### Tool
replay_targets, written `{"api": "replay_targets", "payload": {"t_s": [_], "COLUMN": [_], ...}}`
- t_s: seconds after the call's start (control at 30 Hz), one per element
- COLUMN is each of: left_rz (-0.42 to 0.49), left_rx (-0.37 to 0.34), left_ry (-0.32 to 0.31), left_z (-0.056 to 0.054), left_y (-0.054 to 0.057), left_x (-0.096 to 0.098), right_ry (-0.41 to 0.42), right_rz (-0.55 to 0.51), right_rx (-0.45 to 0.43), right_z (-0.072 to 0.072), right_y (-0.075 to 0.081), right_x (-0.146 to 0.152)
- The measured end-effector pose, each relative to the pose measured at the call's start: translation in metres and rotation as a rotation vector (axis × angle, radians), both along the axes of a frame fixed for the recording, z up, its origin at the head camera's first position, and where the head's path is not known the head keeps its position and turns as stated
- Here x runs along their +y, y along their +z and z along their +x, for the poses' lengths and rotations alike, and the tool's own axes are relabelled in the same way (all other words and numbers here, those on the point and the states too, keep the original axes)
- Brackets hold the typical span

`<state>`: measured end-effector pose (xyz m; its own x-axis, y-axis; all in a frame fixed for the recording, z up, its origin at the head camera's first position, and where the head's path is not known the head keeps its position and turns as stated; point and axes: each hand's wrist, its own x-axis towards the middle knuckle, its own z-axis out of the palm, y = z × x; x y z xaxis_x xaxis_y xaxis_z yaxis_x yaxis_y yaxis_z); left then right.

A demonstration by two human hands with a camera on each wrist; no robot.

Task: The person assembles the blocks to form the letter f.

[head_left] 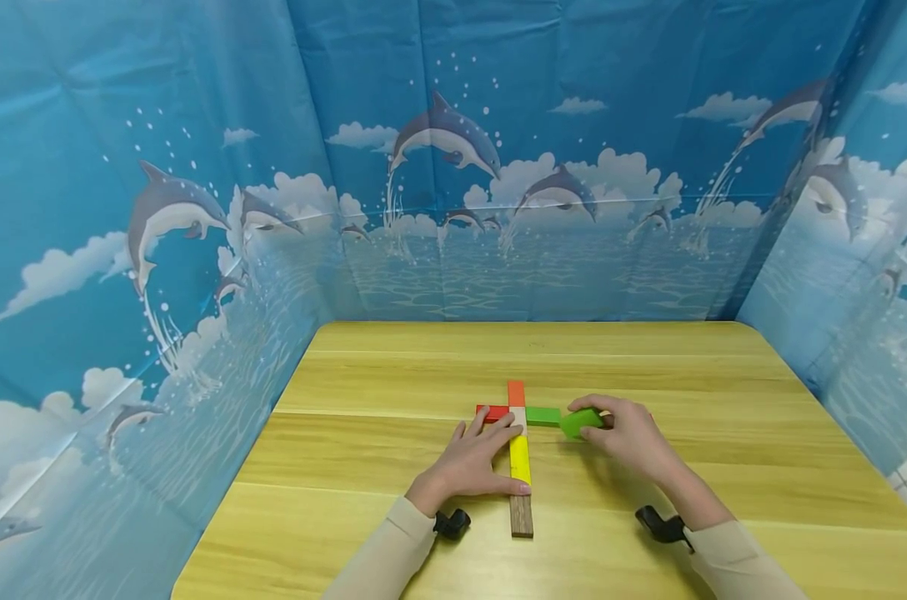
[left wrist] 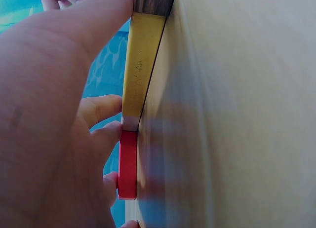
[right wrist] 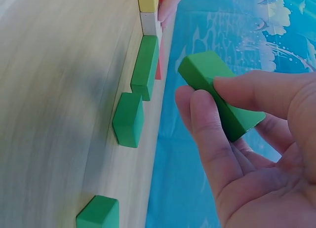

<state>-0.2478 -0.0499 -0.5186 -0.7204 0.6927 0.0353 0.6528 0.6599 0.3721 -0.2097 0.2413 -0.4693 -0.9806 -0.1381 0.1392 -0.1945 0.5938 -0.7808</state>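
A cross of flat blocks lies on the table: an orange block (head_left: 516, 392) at the far end, a white block (head_left: 520, 428) at the centre, a red block (head_left: 483, 412) leftward, a green block (head_left: 542, 417) rightward, a yellow block (head_left: 519, 460) and a dark brown block (head_left: 522, 518) nearest me. My left hand (head_left: 472, 462) spreads over it, fingertips on the red and white blocks, thumb beside the yellow-brown joint. My right hand (head_left: 629, 437) pinches a green block (right wrist: 212, 82) between thumb and fingers, above the table. Below it sits an angled green block (right wrist: 128, 119) at the row's end.
Another green block (right wrist: 98, 213) stands apart on the table in the right wrist view. The wooden table (head_left: 378, 367) meets a blue dolphin-print curtain (head_left: 453, 267) at its back and sides. A black wrist camera (head_left: 659, 525) hangs under the right wrist.
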Motion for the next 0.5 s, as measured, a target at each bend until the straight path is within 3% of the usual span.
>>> {"api": "replay_targets", "payload": {"t_s": [0.5], "left_rz": [0.002], "left_rx": [-0.014], "left_ry": [-0.002], "left_z": [-0.001], "left_y": [-0.001], "left_x": [0.000], "right_ry": [-0.020], "right_rz": [0.014], "right_rx": [0.046], "right_z": [-0.019], "right_y": [0.001], "right_x": [-0.007]}}
